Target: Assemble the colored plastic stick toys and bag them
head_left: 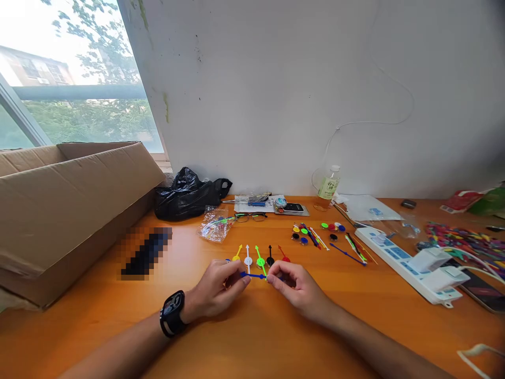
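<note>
A thin blue arrow-shaped pointer (256,276) is stretched level between my two hands. My left hand (219,287), with a black watch on its wrist, pinches one end. At the other end my right hand (300,292) has its thumb and fingers closed. Just beyond lies a row of round discs with arrow pointers: yellow (235,258), white (248,260), green (260,261), black (270,261) and red (285,259). My fingers partly cover this row. A bit of blue shows at its left end, mostly hidden.
Loose discs (331,226) and pointers (347,253) lie right of the row, before a white power strip (398,258). A bottle (328,187) stands near the wall. Glasses (251,216) and a black bag (189,195) are behind; a cardboard box (74,210) fills the left.
</note>
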Tool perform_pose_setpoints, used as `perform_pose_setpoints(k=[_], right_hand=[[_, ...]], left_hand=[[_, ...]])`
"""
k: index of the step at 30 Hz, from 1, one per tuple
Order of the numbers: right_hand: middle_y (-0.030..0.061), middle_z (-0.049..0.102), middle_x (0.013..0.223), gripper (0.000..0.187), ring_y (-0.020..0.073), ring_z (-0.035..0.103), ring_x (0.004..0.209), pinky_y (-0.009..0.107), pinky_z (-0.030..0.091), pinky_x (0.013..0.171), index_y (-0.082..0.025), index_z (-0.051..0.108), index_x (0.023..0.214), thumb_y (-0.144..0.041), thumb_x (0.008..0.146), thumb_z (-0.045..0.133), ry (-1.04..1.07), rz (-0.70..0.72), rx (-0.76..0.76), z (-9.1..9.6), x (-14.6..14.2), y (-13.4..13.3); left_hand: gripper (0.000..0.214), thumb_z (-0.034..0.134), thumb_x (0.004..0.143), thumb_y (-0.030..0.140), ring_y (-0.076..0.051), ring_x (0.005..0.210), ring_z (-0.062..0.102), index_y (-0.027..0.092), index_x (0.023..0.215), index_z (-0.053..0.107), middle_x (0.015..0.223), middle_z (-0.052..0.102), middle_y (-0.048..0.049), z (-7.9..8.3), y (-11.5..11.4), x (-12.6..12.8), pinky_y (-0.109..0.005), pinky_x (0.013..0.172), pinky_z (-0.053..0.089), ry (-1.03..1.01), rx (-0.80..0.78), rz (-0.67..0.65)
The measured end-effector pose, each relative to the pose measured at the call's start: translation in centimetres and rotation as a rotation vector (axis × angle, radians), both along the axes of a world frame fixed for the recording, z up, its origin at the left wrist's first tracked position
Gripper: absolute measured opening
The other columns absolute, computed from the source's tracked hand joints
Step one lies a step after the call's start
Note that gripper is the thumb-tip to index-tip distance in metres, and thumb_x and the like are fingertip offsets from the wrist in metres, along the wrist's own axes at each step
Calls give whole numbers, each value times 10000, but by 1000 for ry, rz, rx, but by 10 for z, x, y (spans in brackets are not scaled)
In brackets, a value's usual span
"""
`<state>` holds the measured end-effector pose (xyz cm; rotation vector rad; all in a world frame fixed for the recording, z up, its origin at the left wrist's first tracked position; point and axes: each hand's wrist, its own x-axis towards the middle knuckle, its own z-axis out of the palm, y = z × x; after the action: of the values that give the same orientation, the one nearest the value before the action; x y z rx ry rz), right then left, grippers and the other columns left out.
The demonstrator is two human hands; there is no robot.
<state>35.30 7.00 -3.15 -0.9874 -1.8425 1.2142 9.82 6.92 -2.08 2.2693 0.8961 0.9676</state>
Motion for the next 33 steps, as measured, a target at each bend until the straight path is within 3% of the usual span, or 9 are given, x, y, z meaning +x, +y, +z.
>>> perform_pose_setpoints(k=[10, 15, 20, 24, 29, 31, 33], right_hand=[[-29, 490, 688, 407, 111, 421, 608, 251, 333, 552, -187, 618, 813, -556, 965, 698, 105, -117, -9, -6, 5, 10], [-62, 453, 640, 451, 90, 386, 483, 210, 323, 408, -221, 566, 862, -648, 920, 698, 256, -219, -156, -1, 8, 13], [-56, 484, 686, 434, 91, 411, 502, 203, 345, 414, -226, 554, 909, -636, 925, 694, 304, -320, -122, -1, 12, 24], [-54, 460, 716, 422, 118, 421, 529, 238, 354, 440, -239, 554, 987, -649, 947, 645, 267, -365, -73, -10, 20, 40], [29, 565, 860, 381, 227, 560, 824, 375, 498, 793, -245, 568, 906, -615, 996, 556, 81, -545, 287, -24, 30, 59], [50, 603, 902, 396, 254, 579, 877, 398, 498, 837, -251, 565, 900, -634, 993, 531, 71, -558, 253, -31, 28, 62], [41, 603, 893, 395, 247, 575, 814, 380, 508, 764, -259, 560, 930, -647, 990, 518, 92, -517, 117, -39, 22, 60]], left_hand=[[304, 495, 1050, 299, -102, 550, 369, 198, 764, 475, 621, 427, 51, 0, 8, -7, -245, 544, 285, -39, 7, 30], [130, 609, 965, 313, -138, 668, 509, 188, 999, 602, 764, 571, 4, 4, 17, -19, -260, 633, 406, -39, 88, 66], [342, 631, 862, 246, -233, 973, 615, 208, 1200, 599, 1126, 677, -86, 6, 36, -35, -353, 875, 505, 102, 75, 60], [556, 616, 748, 162, -256, 1043, 622, 210, 1300, 562, 1209, 651, -89, -3, 48, -41, -382, 942, 531, 183, -44, 15], [839, 675, 697, 172, -306, 1192, 585, 239, 1502, 446, 1315, 607, -95, -14, 56, -47, -434, 1040, 518, 225, -74, -64], [859, 701, 743, 214, -319, 1227, 569, 248, 1550, 408, 1356, 592, -105, -15, 55, -47, -471, 1093, 484, 233, -66, -77], [914, 764, 797, 314, -335, 1253, 552, 246, 1605, 343, 1401, 566, -129, -18, 52, -42, -502, 1120, 457, 249, -56, -48]])
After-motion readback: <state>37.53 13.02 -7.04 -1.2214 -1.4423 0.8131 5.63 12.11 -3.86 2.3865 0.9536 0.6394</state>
